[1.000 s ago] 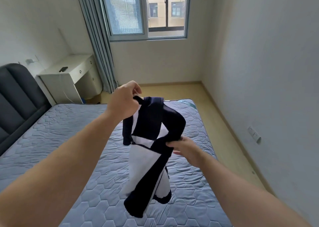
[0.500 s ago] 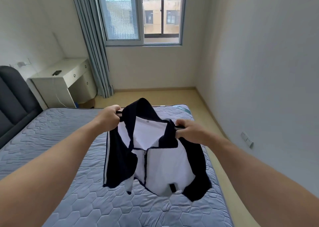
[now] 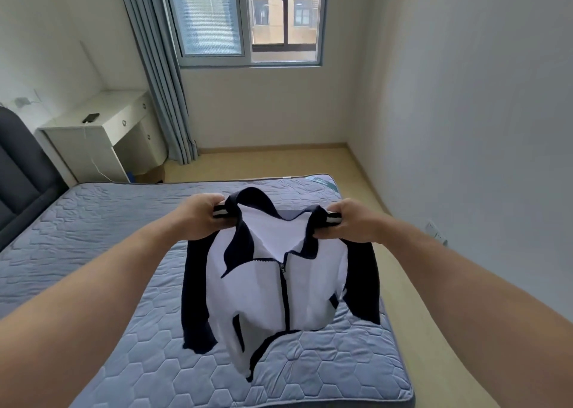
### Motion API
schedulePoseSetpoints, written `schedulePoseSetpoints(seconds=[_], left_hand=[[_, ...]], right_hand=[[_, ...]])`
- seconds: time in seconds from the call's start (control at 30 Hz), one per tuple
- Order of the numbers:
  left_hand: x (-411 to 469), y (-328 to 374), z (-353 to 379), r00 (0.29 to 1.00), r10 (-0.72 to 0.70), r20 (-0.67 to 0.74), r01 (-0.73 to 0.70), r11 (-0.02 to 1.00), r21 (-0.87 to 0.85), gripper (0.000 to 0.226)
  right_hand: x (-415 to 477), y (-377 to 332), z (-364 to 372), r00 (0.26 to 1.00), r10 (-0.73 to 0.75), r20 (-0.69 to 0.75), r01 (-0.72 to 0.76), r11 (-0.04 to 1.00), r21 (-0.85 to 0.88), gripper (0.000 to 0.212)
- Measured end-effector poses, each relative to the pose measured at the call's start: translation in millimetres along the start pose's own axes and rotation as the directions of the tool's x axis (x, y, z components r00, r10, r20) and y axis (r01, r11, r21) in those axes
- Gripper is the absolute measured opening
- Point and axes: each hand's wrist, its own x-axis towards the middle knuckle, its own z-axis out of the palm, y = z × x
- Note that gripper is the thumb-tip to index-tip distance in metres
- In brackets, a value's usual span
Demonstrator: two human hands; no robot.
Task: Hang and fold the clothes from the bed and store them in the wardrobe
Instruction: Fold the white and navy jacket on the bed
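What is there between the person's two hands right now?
In the head view, the dark collar and open neck of the jacket span the gap from the left hand to the right hand.

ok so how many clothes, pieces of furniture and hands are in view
clothes: 1, the jacket
furniture: 2, the bed and the desk
hands: 2, left hand and right hand, both gripping the jacket
total: 5

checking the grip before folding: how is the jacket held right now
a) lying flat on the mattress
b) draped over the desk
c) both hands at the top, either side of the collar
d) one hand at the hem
c: the left hand and the right hand each grip the top of the jacket beside its collar, and it hangs zip-side out over the bed.
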Motion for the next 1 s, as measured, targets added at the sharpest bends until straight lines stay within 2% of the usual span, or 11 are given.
schedulePoseSetpoints(seconds=[0.1, 0.2, 0.27, 0.4, 0.47, 0.5, 0.6, 0.67, 0.83, 0.93, 1.0], left_hand=[[-3.2, -1.6, 4.0, 0.999, 0.052, 0.002, -0.052, 0.999, -0.018, 0.022], [-4.1, -0.4, 6.9, 0.998, 0.057, 0.033, -0.053, 0.992, -0.118, 0.020], [-3.4, 5.5, 5.0, 0.998, 0.048, 0.036, -0.046, 0.998, -0.046, 0.016], [-3.5, 18.8, 0.7, 0.977, 0.208, -0.056, -0.186, 0.945, 0.269, 0.010], [-6.6, 25.9, -1.6, 0.980, 0.188, -0.062, -0.151, 0.915, 0.375, 0.005], [-7.6, 29.1, -1.1, 0.987, 0.143, -0.066, -0.108, 0.917, 0.383, 0.015], [-8.9, 32.2, 9.3, 0.999, 0.008, -0.041, 0.004, 0.960, 0.281, 0.067], [-10.5, 31.8, 23.9, 0.998, -0.062, 0.031, 0.050, 0.951, 0.304, 0.087], [-19.1, 31.1, 67.0, 0.982, -0.168, 0.083, 0.135, 0.943, 0.304, 0.085], [-32.0, 34.1, 90.4, 0.939, -0.234, 0.251, 0.155, 0.942, 0.296, 0.061], [-40.5, 35.6, 103.0, 0.854, -0.287, 0.434, 0.165, 0.940, 0.298, 0.052]], right_hand=[[-4.2, 3.0, -6.4, 0.989, 0.063, 0.132, -0.053, 0.995, -0.079, 0.031], [-5.3, 3.0, -5.3, 0.996, 0.053, 0.076, -0.045, 0.993, -0.104, 0.029], [-5.1, 2.9, -1.4, 1.000, 0.016, 0.013, -0.015, 0.994, -0.104, 0.032], [-4.2, 3.9, 4.7, 0.994, 0.022, -0.110, -0.045, 0.975, -0.218, 0.075], [-4.1, 4.3, 5.8, 0.985, 0.026, -0.170, -0.075, 0.954, -0.290, 0.088], [-3.9, 6.1, 5.7, 0.984, 0.027, -0.176, -0.079, 0.951, -0.299, 0.090], [-4.7, 14.1, 6.5, 0.996, 0.059, -0.073, -0.077, 0.955, -0.286, 0.087], [-5.5, 21.7, 11.6, 0.995, 0.083, 0.049, -0.065, 0.953, -0.296, 0.076], [-12.2, 45.9, 29.3, 0.974, 0.140, 0.178, -0.081, 0.950, -0.303, 0.052], [-24.8, 57.5, 39.5, 0.927, 0.216, 0.306, -0.113, 0.941, -0.320, 0.070], [-33.1, 67.0, 45.8, 0.867, 0.287, 0.408, -0.135, 0.922, -0.362, 0.076]])
